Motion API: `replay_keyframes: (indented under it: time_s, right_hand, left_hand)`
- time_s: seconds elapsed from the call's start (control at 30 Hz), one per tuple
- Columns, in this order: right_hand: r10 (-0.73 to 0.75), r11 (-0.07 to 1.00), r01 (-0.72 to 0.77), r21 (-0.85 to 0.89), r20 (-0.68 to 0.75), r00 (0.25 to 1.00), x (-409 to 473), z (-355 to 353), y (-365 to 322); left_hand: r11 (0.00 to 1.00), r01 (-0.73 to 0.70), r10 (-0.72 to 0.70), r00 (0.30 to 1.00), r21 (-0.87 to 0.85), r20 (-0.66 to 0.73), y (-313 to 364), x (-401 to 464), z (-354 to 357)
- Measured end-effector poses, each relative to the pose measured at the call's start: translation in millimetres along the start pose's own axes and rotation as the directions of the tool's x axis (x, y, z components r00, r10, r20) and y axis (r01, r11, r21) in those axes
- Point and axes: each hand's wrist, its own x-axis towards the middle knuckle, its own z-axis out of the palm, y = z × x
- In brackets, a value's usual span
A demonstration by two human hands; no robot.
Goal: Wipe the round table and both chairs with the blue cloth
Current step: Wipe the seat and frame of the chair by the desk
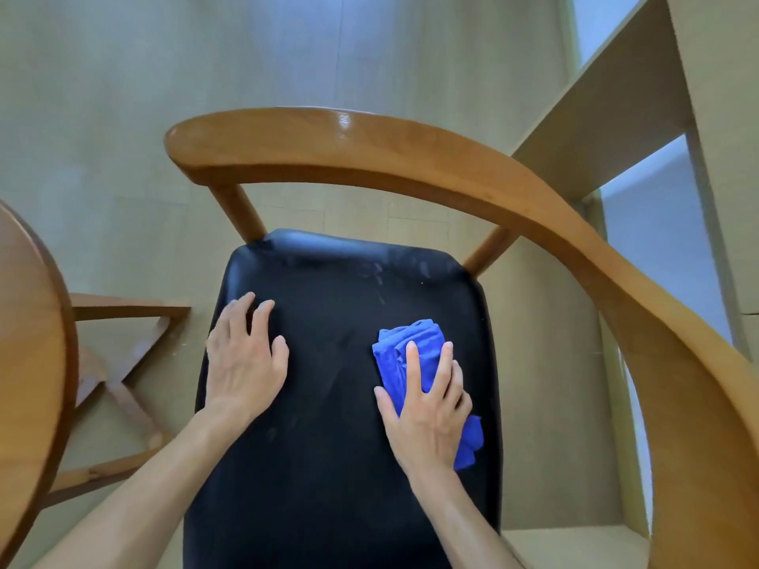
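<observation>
From the head camera I see my right hand (pixel 427 408) pressing the bunched blue cloth (pixel 404 355) flat-fingered onto the black seat (pixel 336 404) of the chair (pixel 369 158). My left hand (pixel 244 359) rests open on the seat, well apart from the cloth. The round table (pixel 28 342) edges in beyond my left hand.

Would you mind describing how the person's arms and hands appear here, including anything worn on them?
Both forearms are bare as far as the picture shows them, with no sleeves in view. The left hand and right hand are bare too: no gloves, and no rings, watch or bracelets that I can see on the fingers or wrists. No markings show. The upper arms lie outside the picture.
</observation>
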Motion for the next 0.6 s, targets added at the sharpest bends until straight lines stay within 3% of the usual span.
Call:
replay_keyframes:
  time_s: [0.23,0.5,0.6]
  right_hand:
    - [-0.044,0.999,0.042,-0.022,-0.116,0.992,5,14,10]
    - [-0.192,0.981,0.191,-0.033,-0.274,0.942,25,10,20]
    - [-0.061,0.997,0.073,0.033,-0.278,0.959,71,-4,17]
  left_hand:
    - [0.983,-0.089,0.069,0.989,0.160,0.130,-11,8,21]
    - [0.973,-0.117,0.091,0.987,0.200,0.136,-26,7,35]
    - [0.976,-0.105,0.081,0.989,0.193,0.126,-28,7,39]
